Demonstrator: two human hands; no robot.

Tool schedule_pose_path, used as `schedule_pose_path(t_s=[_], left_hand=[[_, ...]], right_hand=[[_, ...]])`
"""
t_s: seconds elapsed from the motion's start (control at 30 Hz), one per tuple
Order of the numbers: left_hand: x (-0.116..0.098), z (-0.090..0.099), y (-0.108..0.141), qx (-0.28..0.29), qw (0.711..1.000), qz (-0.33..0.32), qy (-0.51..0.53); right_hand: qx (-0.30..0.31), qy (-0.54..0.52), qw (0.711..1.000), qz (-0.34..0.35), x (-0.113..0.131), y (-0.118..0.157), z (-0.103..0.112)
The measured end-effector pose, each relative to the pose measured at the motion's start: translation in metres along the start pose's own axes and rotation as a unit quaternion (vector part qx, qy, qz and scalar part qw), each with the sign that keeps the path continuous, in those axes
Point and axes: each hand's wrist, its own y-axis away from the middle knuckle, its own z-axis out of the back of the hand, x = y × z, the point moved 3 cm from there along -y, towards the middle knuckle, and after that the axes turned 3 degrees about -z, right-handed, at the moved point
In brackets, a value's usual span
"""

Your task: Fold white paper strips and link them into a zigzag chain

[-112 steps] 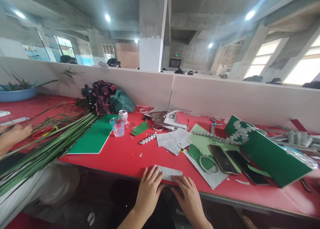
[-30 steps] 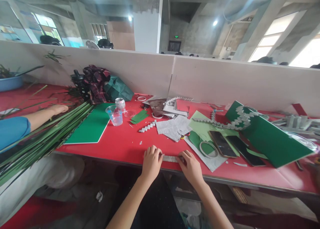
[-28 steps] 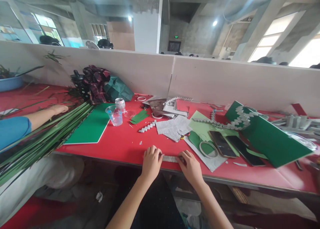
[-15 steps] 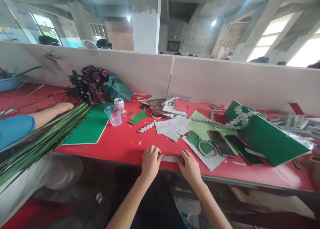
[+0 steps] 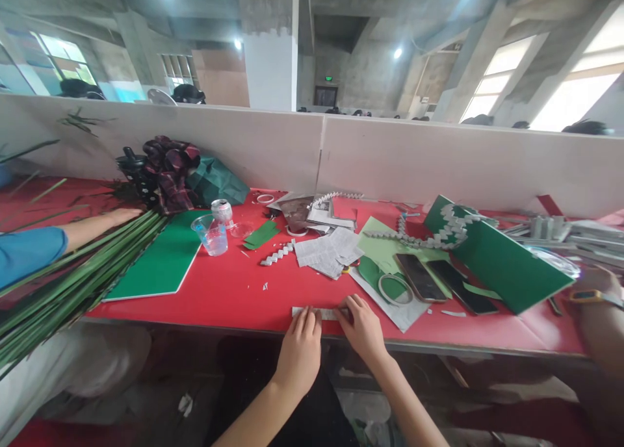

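A narrow strip of printed paper (image 5: 328, 314) lies along the front edge of the red table. My left hand (image 5: 299, 353) presses over its left part with fingers together, and a short end of the strip shows beyond them. At the right end, my right hand (image 5: 363, 327) has the strip between its curled fingers and thumb. Ahead of my hands are loose sheets of printed paper (image 5: 319, 255) and a short folded paper chain (image 5: 277, 253). A roll of tape (image 5: 395, 290) rests on paper scraps to the right.
Two phones (image 5: 419, 277) lie right of the tape, before a bent green board (image 5: 507, 265) bearing a longer paper chain (image 5: 451, 229). A plastic cup (image 5: 210, 234) and a can (image 5: 222, 212) stand left. Other people's arms (image 5: 92, 226) reach in at both sides, near long green leaves (image 5: 97, 258).
My left hand has shifted from gripping the strip's left end to lying over it, so that the end now shows past the fingers. The view has turned slightly right.
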Motion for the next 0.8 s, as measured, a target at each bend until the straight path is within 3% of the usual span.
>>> schedule_pose_path(t_s=[0.33, 0.8], left_hand=[[-0.028, -0.010, 0.007, -0.033, 0.996, 0.043, -0.077], [-0.018, -0.001, 0.004, 0.014, 0.997, 0.028, -0.077]], right_hand=[[-0.004, -0.026, 1.000, -0.010, 0.000, 0.000, 0.001], [-0.006, -0.044, 0.999, -0.025, 0.000, 0.000, 0.002]])
